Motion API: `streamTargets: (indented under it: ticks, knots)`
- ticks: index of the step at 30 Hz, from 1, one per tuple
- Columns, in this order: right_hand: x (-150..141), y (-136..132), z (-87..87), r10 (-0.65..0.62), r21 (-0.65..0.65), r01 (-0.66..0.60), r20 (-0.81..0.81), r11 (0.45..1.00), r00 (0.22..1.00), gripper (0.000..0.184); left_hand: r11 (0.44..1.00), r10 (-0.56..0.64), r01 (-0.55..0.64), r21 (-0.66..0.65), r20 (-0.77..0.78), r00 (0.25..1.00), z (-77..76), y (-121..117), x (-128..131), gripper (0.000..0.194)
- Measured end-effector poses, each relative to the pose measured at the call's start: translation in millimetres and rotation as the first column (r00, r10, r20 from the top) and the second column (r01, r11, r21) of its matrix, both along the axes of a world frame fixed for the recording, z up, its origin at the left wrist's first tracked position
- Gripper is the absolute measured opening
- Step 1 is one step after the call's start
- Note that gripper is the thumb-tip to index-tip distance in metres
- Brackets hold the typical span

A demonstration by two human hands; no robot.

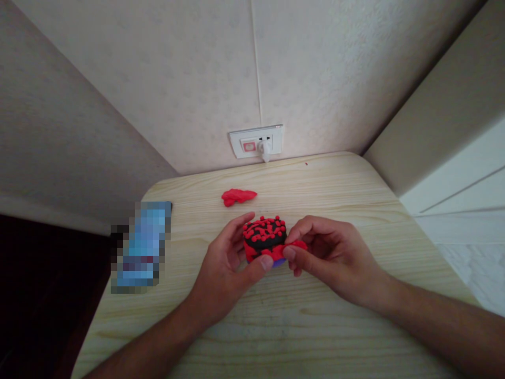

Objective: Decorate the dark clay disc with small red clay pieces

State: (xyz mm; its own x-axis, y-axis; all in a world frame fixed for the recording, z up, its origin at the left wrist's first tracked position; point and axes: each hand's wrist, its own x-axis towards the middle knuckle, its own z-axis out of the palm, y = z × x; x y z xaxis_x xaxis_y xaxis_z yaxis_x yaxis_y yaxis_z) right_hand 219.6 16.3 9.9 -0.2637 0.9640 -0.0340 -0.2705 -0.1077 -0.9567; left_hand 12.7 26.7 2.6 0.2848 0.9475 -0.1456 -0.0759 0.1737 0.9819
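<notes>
Head view: a round modelled piece [265, 241] is held above the middle of the table [276, 331], well inside both side edges. Its top is black and overlaid with raised red strands and small red balls; red covering is seen around its side, with purple at the base. It is clamped in the left hand [223, 266] — the thumb is pressed to the front, the fingers are set around the left side. A red strip [295, 245] is pinched between thumb and forefinger of the right hand [335, 258] at the right side of the piece; whether the strip is joined to it cannot be told, as the fingertips obscure the contact. A loose red lump [238, 197] is laid beyond the hands, towards the far edge. A blue-screened flat object [145, 242] is placed along the left edge — its details are pixelated. Near the far edge, a red speck [306, 164] is noted.
</notes>
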Motion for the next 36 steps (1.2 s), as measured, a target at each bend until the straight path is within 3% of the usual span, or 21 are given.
streamTargets:
  ticks: [8, 24, 36]
  knots:
    - [1.3, -0.2, -6.1, -0.058, 0.089, 0.052, 0.055, 0.995, 0.997, 0.02, 0.999, -0.013, 0.014, -0.03, 0.043, 0.999, 2.1, -0.9, -0.5, 0.08]
    - [1.7, 1.2, 1.8, 0.015, -0.114, -0.024, -0.078, 0.993, 0.997, 0.024, 0.993, 0.117, -0.117, -0.015, 0.019, 0.993, 6.8, 0.4, 2.1, 0.087]
    - [3.6, 3.0, -1.2, 0.03, -0.109, -0.039, -0.085, 0.993, 0.996, 0.024, 0.997, 0.027, -0.024, -0.067, 0.042, 0.999, 4.1, -0.2, 1.2, 0.092]
